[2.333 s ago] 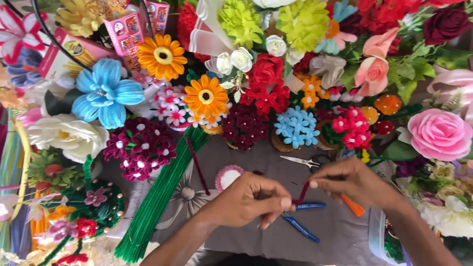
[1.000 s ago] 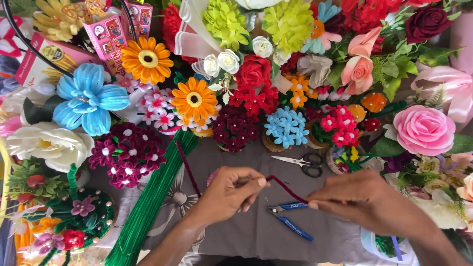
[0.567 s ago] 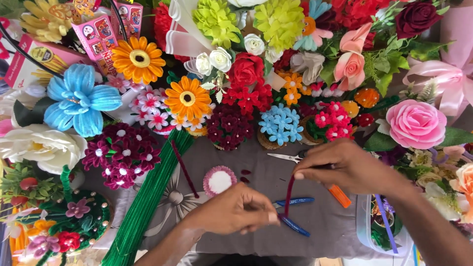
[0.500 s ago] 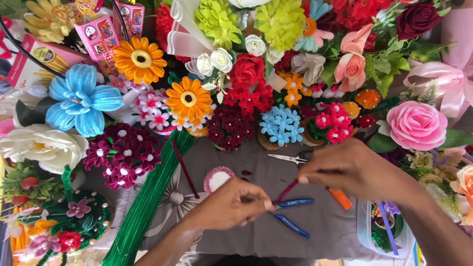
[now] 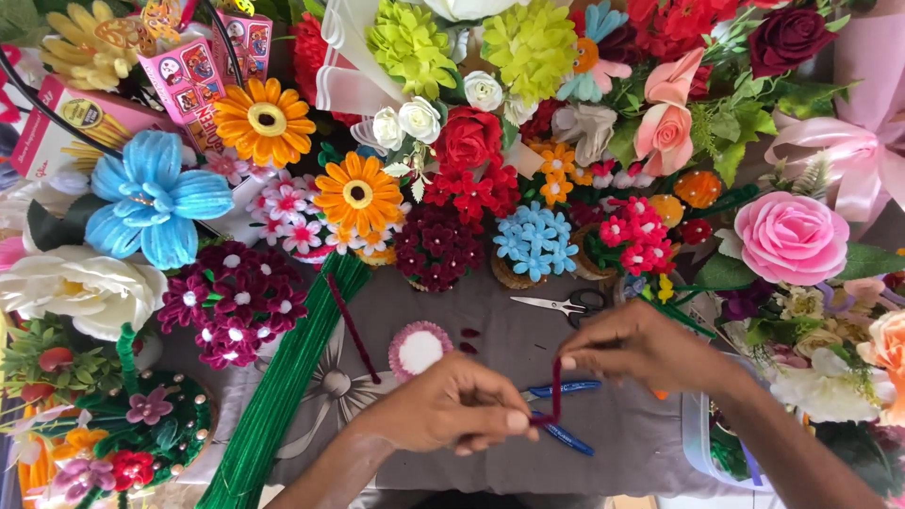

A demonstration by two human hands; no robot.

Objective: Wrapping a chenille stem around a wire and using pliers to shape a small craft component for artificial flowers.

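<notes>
A dark red pipe cleaner is held upright between my two hands above the grey cloth. My left hand pinches its lower end between thumb and fingers. My right hand grips the upper end with its fingertips. Blue-handled pliers lie on the cloth just under both hands. A second dark red pipe cleaner lies on the cloth to the left, beside a small pink-rimmed white round piece.
Small scissors lie beyond my right hand. A bundle of green pipe cleaners runs diagonally at left. Many handmade flowers crowd the back and sides: orange daisies, a blue flower, a pink rose.
The pipe cleaner went from slanted between my hands to upright. My left hand moved right and closer to my right hand, and both settled over the pliers.
</notes>
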